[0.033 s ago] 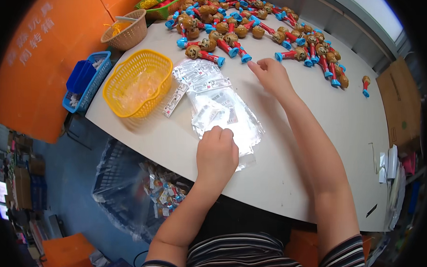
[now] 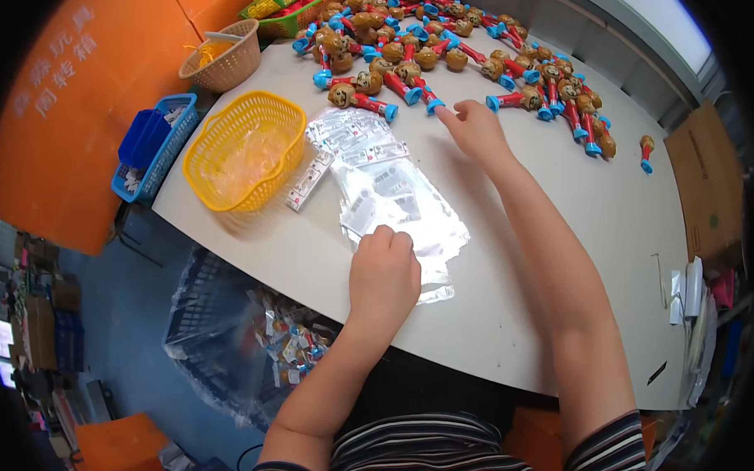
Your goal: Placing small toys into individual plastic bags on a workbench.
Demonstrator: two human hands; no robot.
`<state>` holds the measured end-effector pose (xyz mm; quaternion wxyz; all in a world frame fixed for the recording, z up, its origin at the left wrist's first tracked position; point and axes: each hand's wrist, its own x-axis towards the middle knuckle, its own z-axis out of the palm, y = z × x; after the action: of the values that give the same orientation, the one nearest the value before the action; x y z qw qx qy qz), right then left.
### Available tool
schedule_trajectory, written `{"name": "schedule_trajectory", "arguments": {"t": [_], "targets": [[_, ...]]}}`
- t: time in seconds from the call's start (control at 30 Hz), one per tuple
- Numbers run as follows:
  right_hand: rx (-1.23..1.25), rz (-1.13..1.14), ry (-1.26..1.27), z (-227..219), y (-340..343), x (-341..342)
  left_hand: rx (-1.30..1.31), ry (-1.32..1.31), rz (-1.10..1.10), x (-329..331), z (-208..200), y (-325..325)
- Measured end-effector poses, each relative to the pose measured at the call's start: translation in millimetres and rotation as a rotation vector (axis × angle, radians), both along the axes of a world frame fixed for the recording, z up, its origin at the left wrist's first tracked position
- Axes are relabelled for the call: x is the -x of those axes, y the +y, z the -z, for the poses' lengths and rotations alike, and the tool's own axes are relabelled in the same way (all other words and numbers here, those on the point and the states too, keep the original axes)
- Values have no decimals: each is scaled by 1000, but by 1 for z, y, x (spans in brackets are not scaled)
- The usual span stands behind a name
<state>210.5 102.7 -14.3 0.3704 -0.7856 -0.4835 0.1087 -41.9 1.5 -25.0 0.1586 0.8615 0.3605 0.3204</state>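
Clear plastic bags lie in an overlapping pile on the table. My left hand is closed at the near end of that pile, its fingertips curled down on a bag and partly hidden. Farther off, my right hand hovers with thumb and forefinger apart and nothing visible between them. Closest to its thumb is a toy figure with a brown head, red body and blue base. Many similar figures are heaped at the far side. Printed paper strips cover the far end of the bags.
A yellow basket with clear plastic pieces stands left of the bags. Beyond it are a tan basket and a blue basket. Below the table edge, a plastic-lined crate holds packed toys. A cardboard box stands at right.
My right hand has shifted very slightly to the left. The near bags have shifted a little and catch the light differently. My left hand stays almost in place.
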Motion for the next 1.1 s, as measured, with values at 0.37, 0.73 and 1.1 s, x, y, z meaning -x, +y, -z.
{"name": "schedule_trajectory", "arguments": {"t": [0.37,0.73,1.1], "targets": [[337,42,529,-27,-8,-35,64,-196,24,0,6,6],[215,-370,461,-38,-210,50,401,-439,-68,-9,3,8],[-20,-278,367,-24,-211,76,-241,-229,188,-13,-24,2]]}}
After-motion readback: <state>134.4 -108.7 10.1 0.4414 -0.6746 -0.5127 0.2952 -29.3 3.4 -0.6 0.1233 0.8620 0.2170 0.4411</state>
